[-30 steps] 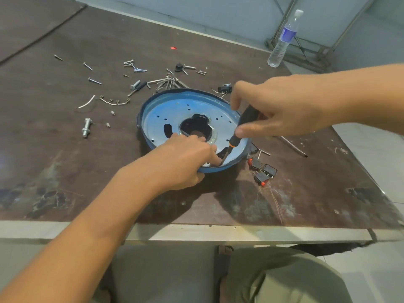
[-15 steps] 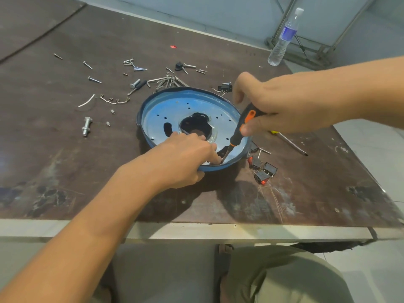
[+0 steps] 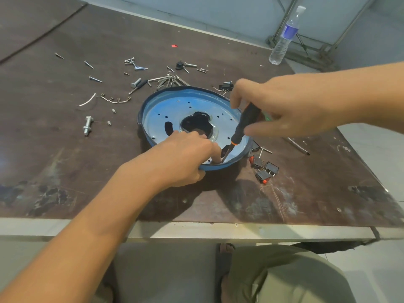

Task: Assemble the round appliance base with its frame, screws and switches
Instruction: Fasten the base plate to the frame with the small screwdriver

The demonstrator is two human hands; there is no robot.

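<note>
Currently right hand (image 3: 290,108) grips screwdriver (image 3: 244,123), tip inside base (image 3: 175,108); left hand (image 3: 185,158) grips base rim.

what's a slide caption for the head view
Right hand holds a screwdriver tip-down inside the blue base while the left hand grips its near rim.

Round base (image 3: 175,110): glossy blue metal. Table (image 3: 65,149): worn matt wood. Screws (image 3: 95,79): shiny metal.
</note>
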